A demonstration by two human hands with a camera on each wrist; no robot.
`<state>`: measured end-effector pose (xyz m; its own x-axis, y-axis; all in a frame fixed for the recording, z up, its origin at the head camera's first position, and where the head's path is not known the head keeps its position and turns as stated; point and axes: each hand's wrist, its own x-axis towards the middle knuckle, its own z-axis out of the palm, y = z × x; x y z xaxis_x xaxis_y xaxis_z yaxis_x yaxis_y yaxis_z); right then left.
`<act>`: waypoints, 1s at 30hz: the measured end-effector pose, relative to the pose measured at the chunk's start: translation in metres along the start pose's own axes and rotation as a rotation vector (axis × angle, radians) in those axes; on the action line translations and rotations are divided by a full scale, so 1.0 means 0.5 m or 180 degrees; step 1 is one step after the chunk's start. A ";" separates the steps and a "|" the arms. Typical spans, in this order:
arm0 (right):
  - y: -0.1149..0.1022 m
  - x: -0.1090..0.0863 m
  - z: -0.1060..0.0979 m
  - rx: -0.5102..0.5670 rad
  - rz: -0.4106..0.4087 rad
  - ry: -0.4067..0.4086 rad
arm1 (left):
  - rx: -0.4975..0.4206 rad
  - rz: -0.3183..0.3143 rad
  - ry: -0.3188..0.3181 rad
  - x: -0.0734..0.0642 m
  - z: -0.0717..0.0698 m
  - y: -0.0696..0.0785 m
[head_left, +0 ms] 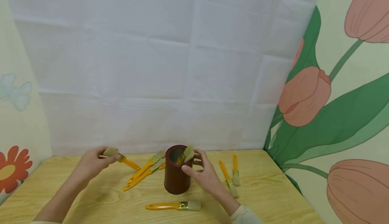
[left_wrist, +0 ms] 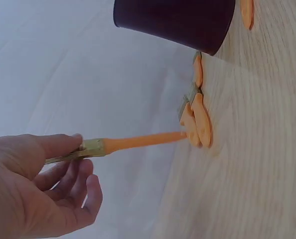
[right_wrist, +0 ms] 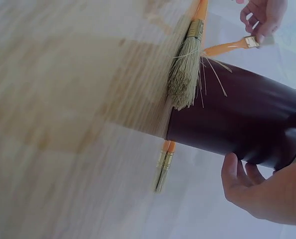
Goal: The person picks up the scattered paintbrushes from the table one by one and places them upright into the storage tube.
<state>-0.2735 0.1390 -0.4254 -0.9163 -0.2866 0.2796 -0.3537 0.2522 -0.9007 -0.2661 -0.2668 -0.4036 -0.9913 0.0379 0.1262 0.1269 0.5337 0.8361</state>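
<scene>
My left hand (head_left: 92, 165) pinches a paintbrush (head_left: 130, 164) by its metal band and bristle end, between thumb and fingers. The orange handle (left_wrist: 143, 141) points away from the hand, toward the dark red-brown cup (head_left: 177, 181). That cup stands upright near the middle of the table, and my right hand (head_left: 207, 175) grips its right side near the rim, thumb in front and fingers behind. In the head view, a second paintbrush (head_left: 188, 153) leans in the cup with its bristles up, close to the right thumb; its handle is mostly hidden inside.
Left of the cup, several paintbrushes (head_left: 145, 172) lie together on the wooden table (head_left: 112, 203). One paintbrush (head_left: 167, 206) lies crosswise in front of the cup. Two more, a near one (head_left: 225, 173) and a far one (head_left: 235, 166), are to the right. A white sheet (head_left: 136, 82) hangs behind.
</scene>
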 end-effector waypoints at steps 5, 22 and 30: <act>-0.003 0.001 0.000 0.0012 0.0028 -0.0001 | -0.0174 0.0104 0.0369 -0.008 -0.002 0.013; -0.003 -0.009 -0.008 0.0042 0.0074 0.0039 | 0.0092 0.0574 0.0752 -0.028 0.020 0.106; 0.001 0.001 0.005 0.0075 0.0082 -0.0002 | 0.0140 0.0764 0.0995 -0.063 0.019 0.153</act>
<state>-0.2737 0.1368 -0.4262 -0.9250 -0.2809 0.2560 -0.3255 0.2377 -0.9152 -0.2256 -0.2189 -0.3487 -0.8740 -0.0895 0.4776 0.3454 0.5770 0.7401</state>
